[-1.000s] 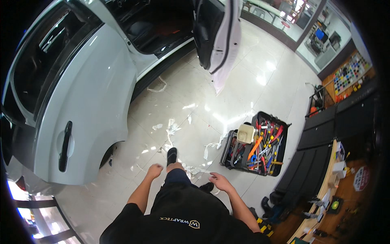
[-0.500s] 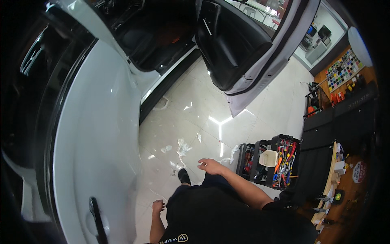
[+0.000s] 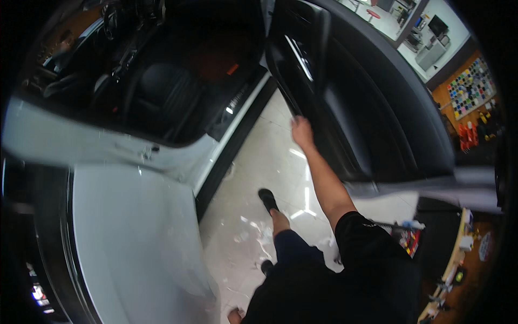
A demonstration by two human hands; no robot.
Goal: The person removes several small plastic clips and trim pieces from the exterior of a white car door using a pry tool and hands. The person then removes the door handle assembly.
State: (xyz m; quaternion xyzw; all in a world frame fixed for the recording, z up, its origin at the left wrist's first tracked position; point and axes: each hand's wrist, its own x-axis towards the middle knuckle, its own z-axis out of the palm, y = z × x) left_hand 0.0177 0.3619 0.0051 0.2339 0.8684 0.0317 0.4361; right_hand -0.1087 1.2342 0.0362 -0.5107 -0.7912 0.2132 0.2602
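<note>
My right hand (image 3: 301,130) is stretched forward, its fingers curled on the lower edge of the black inner panel of an open car door (image 3: 368,119). My left hand (image 3: 235,316) is low at the bottom edge beside my dark clothes, mostly hidden and blurred. To the left, the white car body (image 3: 132,227) has an open doorway onto a dark interior with a black seat (image 3: 162,97). A black sill (image 3: 232,151) runs along the doorway's foot.
Beneath me is a glossy tiled floor (image 3: 253,148) with white scraps. A case of tools (image 3: 407,237) sits partly hidden behind my right arm. A wooden bench (image 3: 453,259), a board of colour swatches (image 3: 469,86) and a glazed office (image 3: 431,38) are at the right.
I have moved forward into the gap between the car body and open door. My right arm has reached up to the door panel; the door and interior fill more of the view.
</note>
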